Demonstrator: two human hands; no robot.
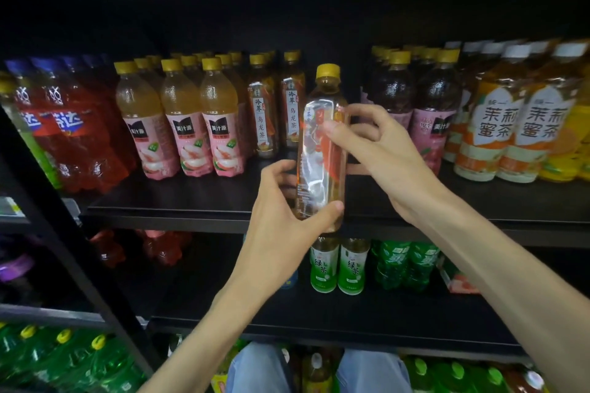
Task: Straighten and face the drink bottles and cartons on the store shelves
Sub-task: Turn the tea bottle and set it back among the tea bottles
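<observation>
Held bottle: a yellow-capped tea bottle (321,150) is lifted in front of the upper shelf (166,201), at about 12 o'clock from the person, with its base hanging past the shelf's front lip.
Left hand: the left hand (281,220) grips the lower body, thumb curled across the front near the base.
Right hand: the right hand (380,150) pinches the upper label zone, thumb on the front, fingers round the 3 o'clock side.
Axis: long axis close to vertical, cap at 12 o'clock and leaning a touch toward 1 o'clock.
Facing: the label's printed face seems turned away, toward 9 o'clock; glare hides the rest.
Neighbours: two oolong tea bottles (277,115) stand at 10 o'clock, dark plum drink bottles (412,112) at 2 o'clock, a gap between.
Risk, slip: the glossy wrap could twist through the grip, in my judgement.
Risk, knock: setting it down crooked could topple the oolong pair or leave the label off-front.
</observation>
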